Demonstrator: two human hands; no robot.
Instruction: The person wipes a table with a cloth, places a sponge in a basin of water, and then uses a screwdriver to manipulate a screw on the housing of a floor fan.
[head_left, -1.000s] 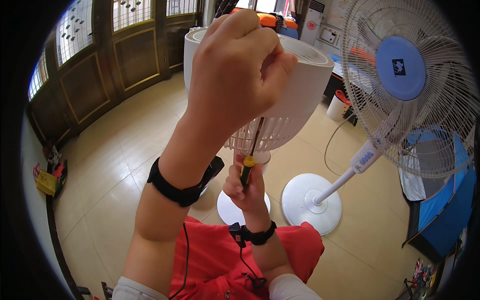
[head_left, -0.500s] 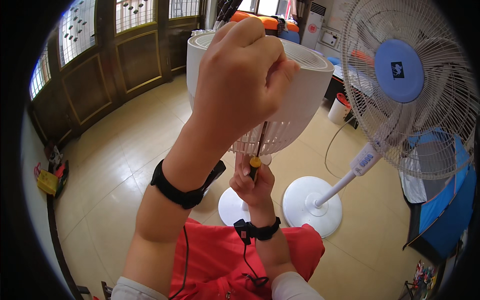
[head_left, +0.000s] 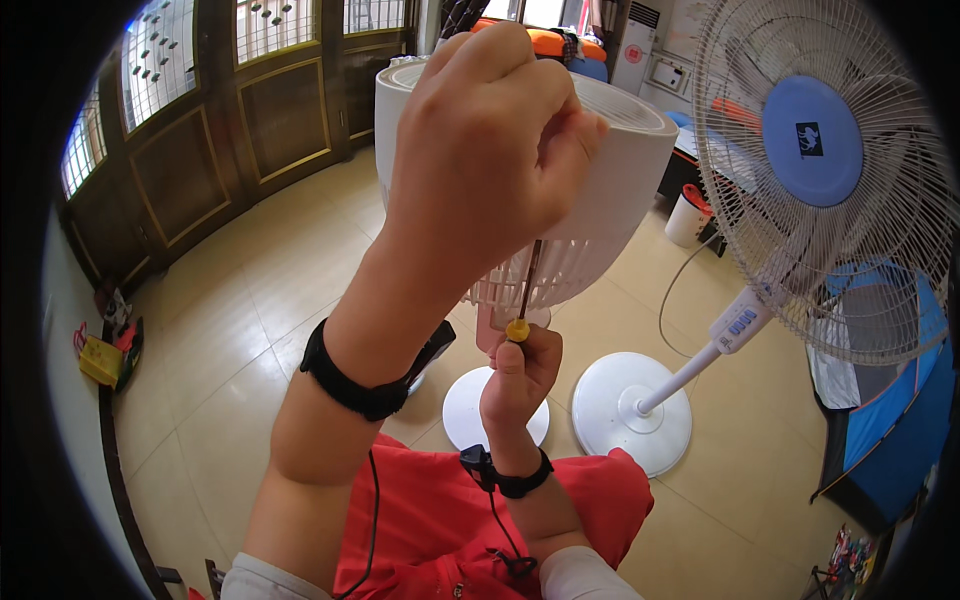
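Note:
Close up, my left hand (head_left: pixel 490 140) is raised in front of the white fan housing (head_left: pixel 625 165), fingers curled and thumb pressed to them. What it grips, if anything, is hidden behind the knuckles. Below it, my right hand (head_left: pixel 520 375) is closed around the handle of a screwdriver (head_left: pixel 517 331) with a yellow collar. The screwdriver's thin shaft points up along the slatted grille (head_left: pixel 570 270) at the housing's lower part. Its tip is hidden behind my left hand. Black straps with cables circle both wrists.
A standing fan (head_left: pixel 812 140) with a blue hub rises on the right from a round white base (head_left: pixel 632 415). Another white base (head_left: pixel 495 405) stands below the housing. A blue folded tent (head_left: pixel 890 430) lies far right, a white bin (head_left: pixel 688 215) behind. Dark panelled doors (head_left: pixel 285 120) line the left.
My right hand has turned on the screwdriver handle, its thumb now pointing up, and sits slightly lower. The left hand keeps its closed pose. The whole view has shifted a little.

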